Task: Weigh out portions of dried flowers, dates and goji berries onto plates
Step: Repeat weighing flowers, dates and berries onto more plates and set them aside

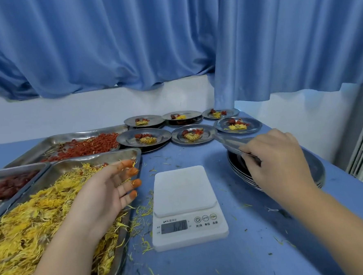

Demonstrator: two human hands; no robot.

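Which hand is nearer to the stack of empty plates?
Right. The right hand is over the stack, gripping its top plate. The left hand is across the scale, above the flower tray.

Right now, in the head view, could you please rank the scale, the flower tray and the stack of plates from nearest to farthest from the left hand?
1. Flower tray: directly under the left hand.
2. Scale: just right of it, mid-table.
3. Stack of plates: far right, beneath the right hand, which grips a plate.
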